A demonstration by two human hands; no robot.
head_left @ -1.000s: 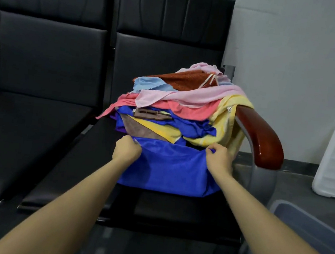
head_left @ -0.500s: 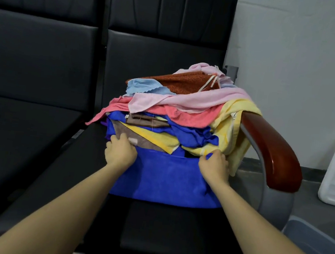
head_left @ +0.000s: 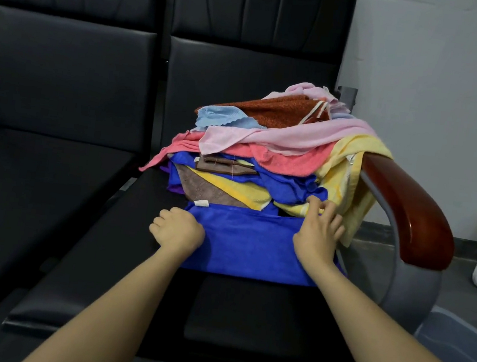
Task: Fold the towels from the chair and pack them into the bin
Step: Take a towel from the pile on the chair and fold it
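While both arms reach out over the black chair seat (head_left: pixel 245 311), the left hand (head_left: pixel 178 229) sits at the left edge of the blue towel (head_left: pixel 247 242). Its fingers (head_left: pixel 163 222) are curled into a fist, knuckles up, and it seems to hold the towel's left edge, though the grip itself is hidden under the hand. The right hand (head_left: pixel 319 236) lies on the right side of the same towel. Its fingers are loose and spread, and their tips touch the yellow towel (head_left: pixel 348 182) and the far edge of the blue one. They are not clenched.

The blue towel lies flat on the seat, with its near edge straight across, just behind the wrists. Right past the fingers is the pile of towels (head_left: pixel 264 154), a messy heap of pink, red, blue, yellow, brown and light blue. A small white tag (head_left: pixel 201 203) sticks out just beyond the left hand.

To the right of the right hand is the red-brown armrest (head_left: pixel 408 207), close by, with the yellow towel hanging over it. Lower on that side, the grey bin (head_left: pixel 457 343) shows at the corner. To the left of the left hand the black seat is bare, and another black chair (head_left: pixel 35 186) stands beside it.
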